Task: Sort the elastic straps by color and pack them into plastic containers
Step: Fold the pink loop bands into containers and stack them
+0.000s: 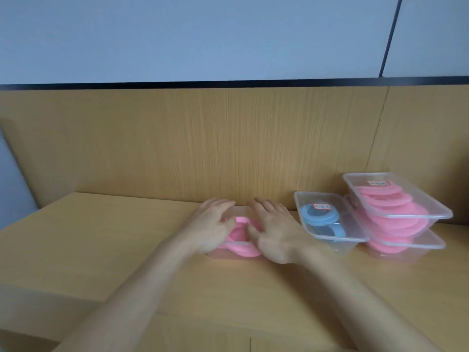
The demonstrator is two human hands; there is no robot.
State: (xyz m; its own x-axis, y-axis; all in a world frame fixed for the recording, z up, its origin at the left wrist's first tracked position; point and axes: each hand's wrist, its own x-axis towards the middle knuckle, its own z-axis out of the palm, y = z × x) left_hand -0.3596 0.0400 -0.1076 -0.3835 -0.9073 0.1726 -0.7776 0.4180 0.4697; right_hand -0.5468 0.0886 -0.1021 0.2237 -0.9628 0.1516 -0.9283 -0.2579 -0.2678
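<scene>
Here, pink straps (241,247) lie between left grip (213,228) and right grip (274,233).

From where I stand, the only writing is on two small white stickers with red borders. A red-bordered label (322,206) sits on the lid of the container of blue straps (355,226). A second label (379,183) sits on the upper container of pink straps (426,199), just right of the blue one. The marks on both are too blurred to read.

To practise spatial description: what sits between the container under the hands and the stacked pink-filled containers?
A clear container of blue straps, in the head view.
</scene>
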